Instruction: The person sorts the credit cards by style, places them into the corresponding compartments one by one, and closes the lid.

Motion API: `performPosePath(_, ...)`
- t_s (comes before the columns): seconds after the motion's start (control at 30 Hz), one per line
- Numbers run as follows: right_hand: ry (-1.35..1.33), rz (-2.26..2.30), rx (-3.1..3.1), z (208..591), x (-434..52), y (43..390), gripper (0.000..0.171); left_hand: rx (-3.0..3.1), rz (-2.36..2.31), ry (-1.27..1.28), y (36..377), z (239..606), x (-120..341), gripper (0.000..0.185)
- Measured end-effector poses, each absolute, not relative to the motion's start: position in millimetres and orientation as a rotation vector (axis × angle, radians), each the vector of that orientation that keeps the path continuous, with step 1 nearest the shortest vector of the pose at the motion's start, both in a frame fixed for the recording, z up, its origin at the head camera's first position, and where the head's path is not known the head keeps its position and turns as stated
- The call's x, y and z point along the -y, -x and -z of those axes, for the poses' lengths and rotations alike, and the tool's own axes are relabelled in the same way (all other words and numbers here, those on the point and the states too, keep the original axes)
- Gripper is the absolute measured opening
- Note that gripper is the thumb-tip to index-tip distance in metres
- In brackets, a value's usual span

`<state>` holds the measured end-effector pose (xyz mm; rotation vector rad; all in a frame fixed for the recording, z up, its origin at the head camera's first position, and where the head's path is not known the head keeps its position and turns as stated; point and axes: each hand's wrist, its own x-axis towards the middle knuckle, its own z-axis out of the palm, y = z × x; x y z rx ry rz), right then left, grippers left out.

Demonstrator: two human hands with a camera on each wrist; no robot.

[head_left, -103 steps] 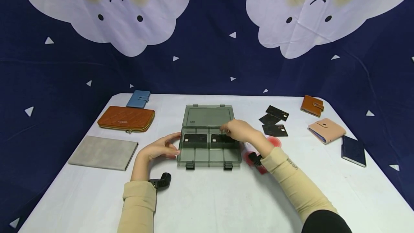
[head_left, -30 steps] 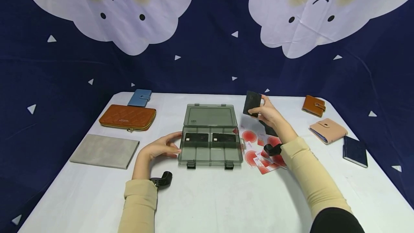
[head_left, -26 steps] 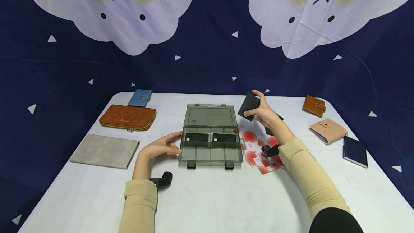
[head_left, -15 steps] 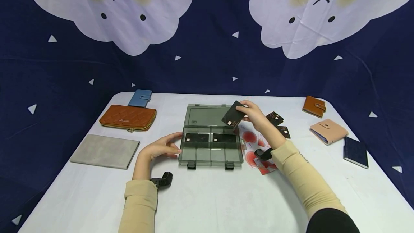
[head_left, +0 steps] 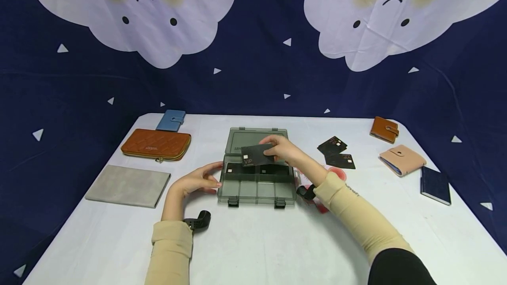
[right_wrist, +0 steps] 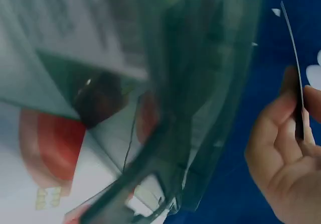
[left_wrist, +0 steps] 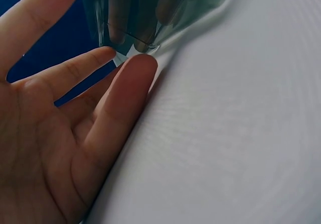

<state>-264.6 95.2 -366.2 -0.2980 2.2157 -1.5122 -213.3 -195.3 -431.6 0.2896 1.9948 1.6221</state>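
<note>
A smoky clear plastic box [head_left: 256,189] lies open at the table's middle, its lid [head_left: 237,137] flat behind it. Two black cards [head_left: 234,169] lie in its back compartments. My right hand [head_left: 282,150] pinches a black VIP card [head_left: 256,155] above the box's back row; the right wrist view shows this card [right_wrist: 296,83] edge-on between the fingers [right_wrist: 273,133]. My left hand [head_left: 196,181] rests with straight fingers against the box's left wall; the fingertips [left_wrist: 138,66] touch the box corner [left_wrist: 130,33] in the left wrist view.
Two more black cards [head_left: 336,152] lie right of the box, and red-and-white cards [head_left: 334,173] lie under my right forearm. An orange clutch [head_left: 156,144], blue wallet [head_left: 171,120] and grey pouch [head_left: 126,185] sit left. Brown [head_left: 383,129], pink [head_left: 402,159] and navy [head_left: 435,184] wallets sit right.
My right hand took a black card from the pile at the right, carried it left and lowered it over the box. The left hand stayed against the box.
</note>
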Motion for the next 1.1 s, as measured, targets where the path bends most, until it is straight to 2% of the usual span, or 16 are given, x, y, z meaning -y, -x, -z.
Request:
performPosePath(0.1,0.330,1.450,-2.191,365.2,-88.1,263.7,0.033,-1.989,-1.629,-0.300,213.0,432.5,197.2,0.084)
performPosePath(0.37,0.323,1.412,-2.203,353.7,-72.5,264.5,0.032,-1.993,-1.624,-0.304,212.1,430.9,198.3,0.086)
performPosePath(0.57,0.339,1.387,-2.201,361.5,-59.6,264.5,0.027,-2.017,-1.594,-0.310,212.9,430.0,196.0,0.086)
performPosePath(0.87,0.630,0.841,-2.554,372.7,-51.4,262.9,0.009,-2.007,-1.582,-0.323,213.2,427.7,193.9,0.087)
performPosePath(0.97,0.710,0.665,-2.592,371.7,-48.7,261.0,0.010,-2.004,-1.581,-0.327,213.3,427.3,193.9,0.087)
performPosePath(1.1,0.765,0.426,-2.636,369.2,-46.7,259.6,0.022,-2.011,-1.580,-0.334,214.1,428.7,195.1,0.087)
